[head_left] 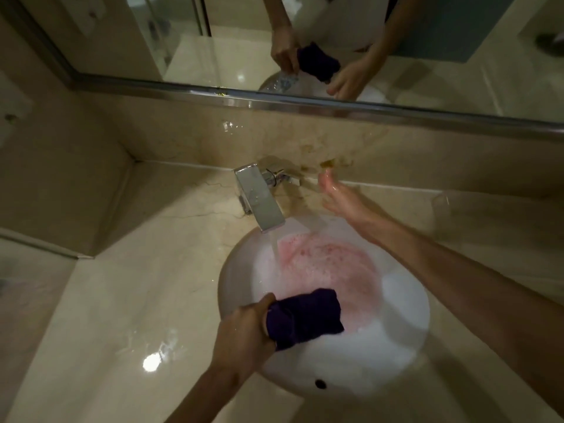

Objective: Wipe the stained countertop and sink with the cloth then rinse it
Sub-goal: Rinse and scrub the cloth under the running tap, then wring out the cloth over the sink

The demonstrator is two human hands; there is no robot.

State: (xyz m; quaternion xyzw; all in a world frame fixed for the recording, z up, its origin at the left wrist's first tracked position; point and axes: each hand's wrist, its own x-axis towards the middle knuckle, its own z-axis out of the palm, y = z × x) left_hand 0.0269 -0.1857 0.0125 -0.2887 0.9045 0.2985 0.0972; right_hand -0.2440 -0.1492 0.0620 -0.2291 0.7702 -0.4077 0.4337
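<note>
My left hand (244, 334) grips a bunched dark purple cloth (305, 319) over the near left part of the white round sink (406, 331). Pinkish foamy water (329, 267) fills the basin, and water streams from the square chrome faucet (259, 199) into it. My right hand (338, 193) is open, fingers spread, reaching past the sink's far rim to the right of the faucet, near its handle (277, 177). Brown stains (329, 163) mark the beige backsplash just above my fingertips. The marble countertop (137, 285) around the sink is wet and glossy.
A mirror (305, 41) with a metal frame runs along the wall above the backsplash and reflects both hands and the cloth. A clear glass (442, 203) stands on the counter at the far right. A side wall closes the counter on the left.
</note>
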